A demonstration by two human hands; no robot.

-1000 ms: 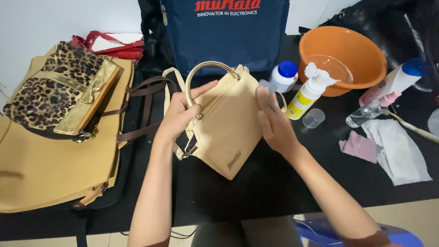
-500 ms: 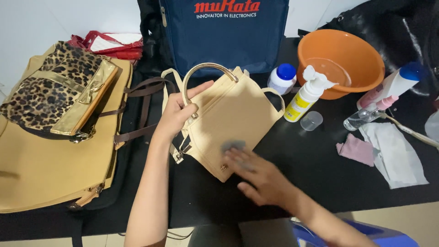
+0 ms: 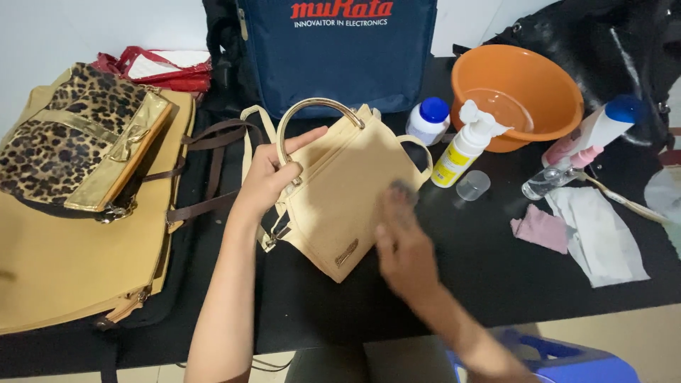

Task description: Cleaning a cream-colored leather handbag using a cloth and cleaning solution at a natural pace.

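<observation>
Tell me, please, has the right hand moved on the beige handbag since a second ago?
Yes. The right hand has left the beige handbag's right edge beside the spray bottle and now lies lower, on its front face.

There was only one view — a camera worn on the person's head, looking steeply down and forward over a black table (image 3: pixel 454 284). It sat close, at arm's reach, the forearms entering from the bottom edge. The far side ended at a white wall (image 3: pixel 85 28) — no second view shared anything.
</observation>
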